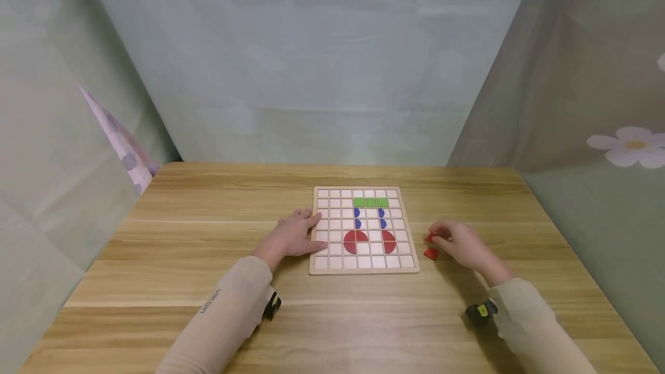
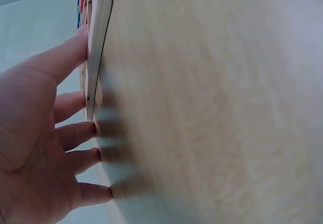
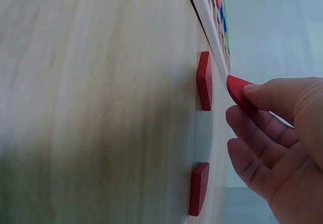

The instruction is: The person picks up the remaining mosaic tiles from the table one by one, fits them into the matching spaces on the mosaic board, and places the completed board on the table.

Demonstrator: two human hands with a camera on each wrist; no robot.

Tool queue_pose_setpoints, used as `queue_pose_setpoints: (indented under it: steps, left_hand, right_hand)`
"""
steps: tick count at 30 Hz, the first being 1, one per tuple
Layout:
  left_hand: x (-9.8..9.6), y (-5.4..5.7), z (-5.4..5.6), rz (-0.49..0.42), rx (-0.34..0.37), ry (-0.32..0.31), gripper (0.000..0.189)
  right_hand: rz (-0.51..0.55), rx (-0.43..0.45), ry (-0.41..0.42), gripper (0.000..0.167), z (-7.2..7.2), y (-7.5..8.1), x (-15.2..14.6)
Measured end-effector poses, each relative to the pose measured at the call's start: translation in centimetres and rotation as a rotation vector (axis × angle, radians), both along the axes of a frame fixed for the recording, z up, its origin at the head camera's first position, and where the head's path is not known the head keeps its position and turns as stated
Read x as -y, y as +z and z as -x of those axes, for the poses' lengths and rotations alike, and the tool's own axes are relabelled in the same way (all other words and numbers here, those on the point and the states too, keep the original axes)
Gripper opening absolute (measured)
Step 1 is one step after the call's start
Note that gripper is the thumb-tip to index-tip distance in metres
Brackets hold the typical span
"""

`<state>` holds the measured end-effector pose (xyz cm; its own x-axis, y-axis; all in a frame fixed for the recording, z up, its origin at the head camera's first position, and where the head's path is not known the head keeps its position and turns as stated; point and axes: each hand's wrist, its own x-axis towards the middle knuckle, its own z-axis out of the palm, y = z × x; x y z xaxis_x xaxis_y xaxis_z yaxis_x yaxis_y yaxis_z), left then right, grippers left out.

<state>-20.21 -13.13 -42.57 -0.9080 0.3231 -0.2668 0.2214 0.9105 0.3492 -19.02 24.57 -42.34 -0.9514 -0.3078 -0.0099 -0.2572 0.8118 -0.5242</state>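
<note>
A square wooden grid board (image 1: 340, 262) lies on the table with coloured tiles in its cells. Green squares (image 1: 370, 202) form a row, blue half-round tiles (image 1: 357, 213) run below in two columns, and red quarter-round tiles (image 1: 350, 238) make rounded shapes lower down. My left hand (image 1: 296, 234) rests at the board's left edge, thumb on its surface and fingers spread. Right of the board, my right hand (image 1: 462, 244) pinches a red quarter-round tile (image 3: 240, 94) between thumb and fingers. Below it, a red tile (image 3: 205, 81) and another red tile (image 3: 200, 188) lie on the table.
The wooden table (image 1: 208, 212) stretches out around the board. Pale curtains (image 1: 332, 74) hang behind it and at both sides. A dark wrist device (image 1: 480, 311) sits at the right sleeve, and another wrist device (image 1: 272, 306) at the left.
</note>
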Motion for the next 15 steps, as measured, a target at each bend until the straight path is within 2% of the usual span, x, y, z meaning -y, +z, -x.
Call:
queue_pose_setpoints:
  steps: [9, 15]
  left_hand:
    - [0.1, 0.1, -0.1, -0.016, 0.002, 0.005, 0.078]
    - [0.0, 0.3, -0.2, -0.013, 0.001, 0.006, 0.078]
  right_hand:
    - [0.043, 0.018, 0.006, 0.018, 0.1, 0.2, 0.8]
    - [0.033, 0.044, -0.002, 0.019, 0.1, 0.4, 1.6]
